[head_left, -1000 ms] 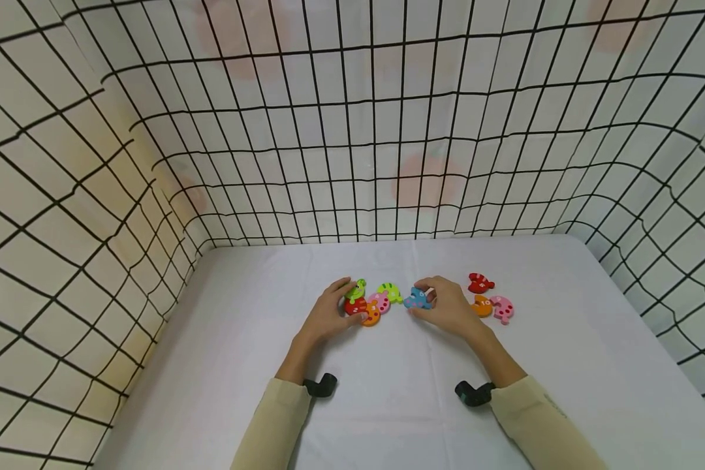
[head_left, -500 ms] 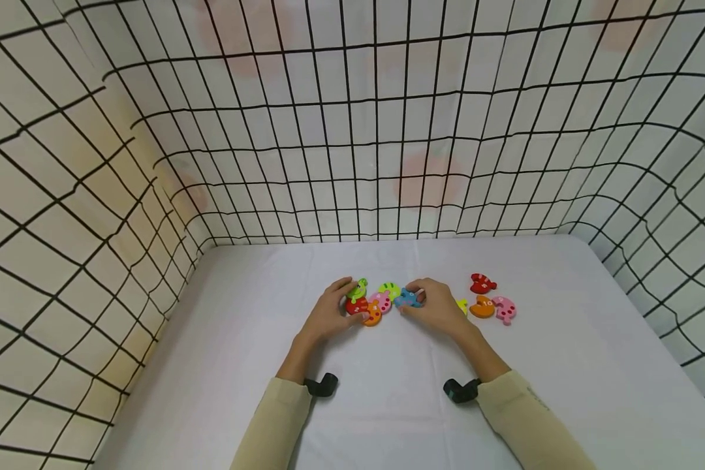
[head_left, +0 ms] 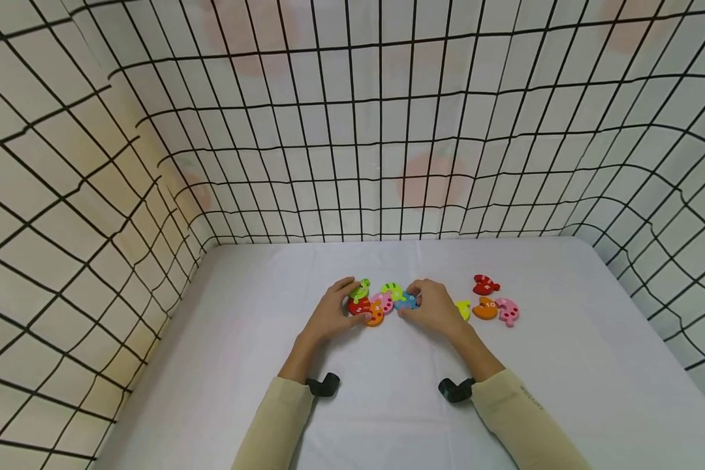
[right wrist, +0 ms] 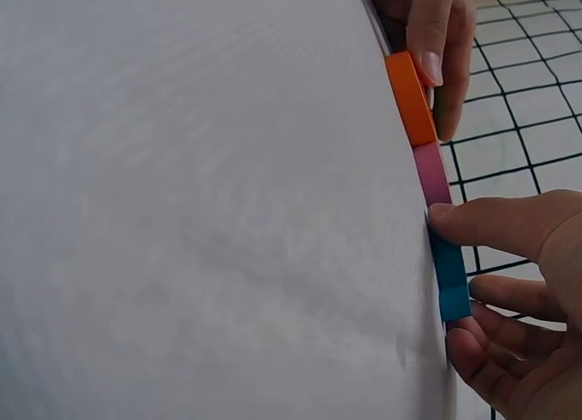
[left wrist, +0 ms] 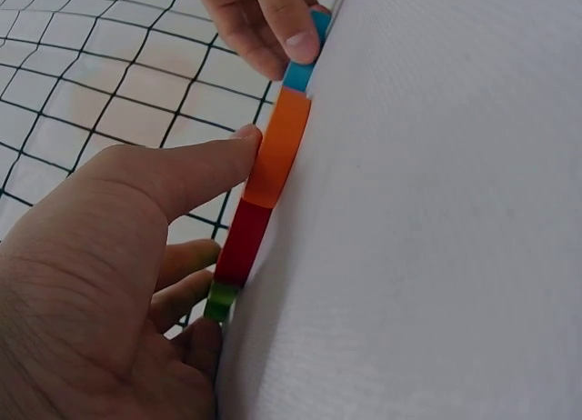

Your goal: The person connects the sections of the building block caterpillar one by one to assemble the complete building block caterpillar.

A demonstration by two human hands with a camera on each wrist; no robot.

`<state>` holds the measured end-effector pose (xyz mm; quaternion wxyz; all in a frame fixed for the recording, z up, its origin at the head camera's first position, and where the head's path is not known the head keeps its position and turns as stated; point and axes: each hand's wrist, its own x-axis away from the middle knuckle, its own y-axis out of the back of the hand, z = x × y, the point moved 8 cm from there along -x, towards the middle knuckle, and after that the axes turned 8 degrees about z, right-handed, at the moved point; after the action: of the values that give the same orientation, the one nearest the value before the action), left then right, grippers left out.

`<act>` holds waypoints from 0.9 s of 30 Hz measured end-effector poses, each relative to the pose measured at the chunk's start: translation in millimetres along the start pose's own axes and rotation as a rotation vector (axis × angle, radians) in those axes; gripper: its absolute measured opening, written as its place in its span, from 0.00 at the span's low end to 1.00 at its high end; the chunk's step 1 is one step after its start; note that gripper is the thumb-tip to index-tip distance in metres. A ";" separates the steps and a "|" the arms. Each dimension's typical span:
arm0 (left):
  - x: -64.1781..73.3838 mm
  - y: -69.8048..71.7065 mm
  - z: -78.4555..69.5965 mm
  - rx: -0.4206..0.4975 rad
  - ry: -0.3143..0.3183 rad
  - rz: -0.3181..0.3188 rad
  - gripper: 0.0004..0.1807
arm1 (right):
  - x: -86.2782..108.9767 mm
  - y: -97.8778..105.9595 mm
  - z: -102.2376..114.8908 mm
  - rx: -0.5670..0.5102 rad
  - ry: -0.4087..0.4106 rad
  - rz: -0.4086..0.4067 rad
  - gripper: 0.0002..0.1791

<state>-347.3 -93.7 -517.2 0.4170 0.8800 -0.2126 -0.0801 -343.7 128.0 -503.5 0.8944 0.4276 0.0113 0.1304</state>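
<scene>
Several small painted puzzle pieces lie joined in a chain on the white-covered table. My left hand (head_left: pixel 327 316) spans the chain's left end, its thumb on an orange spotted piece (left wrist: pixel 279 147) and its fingers at a green piece with a face (head_left: pixel 361 289). Between those two sits a red piece (left wrist: pixel 241 243); a pink spotted piece (head_left: pixel 383 301) and a lime striped piece (head_left: pixel 391 288) adjoin to the right. At the chain's right end my right hand (head_left: pixel 437 305) pinches a blue piece (right wrist: pixel 448 265) between thumb and fingers, close against the pink one.
To the right of my right hand lie a yellow-green piece (head_left: pixel 463 309), an orange piece (head_left: pixel 485 309), a pink spotted piece (head_left: pixel 508 311) and a red striped piece (head_left: pixel 485 284). Black wire mesh (head_left: pixel 380 142) with white sheeting behind it borders the table's back and sides.
My right hand has moved left with the blue piece, bringing it up against the chain. The yellow-green piece behind that hand has come into view. The left hand keeps its hold.
</scene>
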 end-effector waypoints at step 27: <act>4.8 -1.8 -3.1 0.025 0.015 0.008 0.47 | 46.3 54.0 -37.9 0.017 -0.011 -0.069 0.34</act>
<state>-341.5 -92.6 -516.4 0.4080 0.8848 -0.2142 -0.0692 -316.0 200.5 -481.8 0.8947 0.4353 0.0223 0.0970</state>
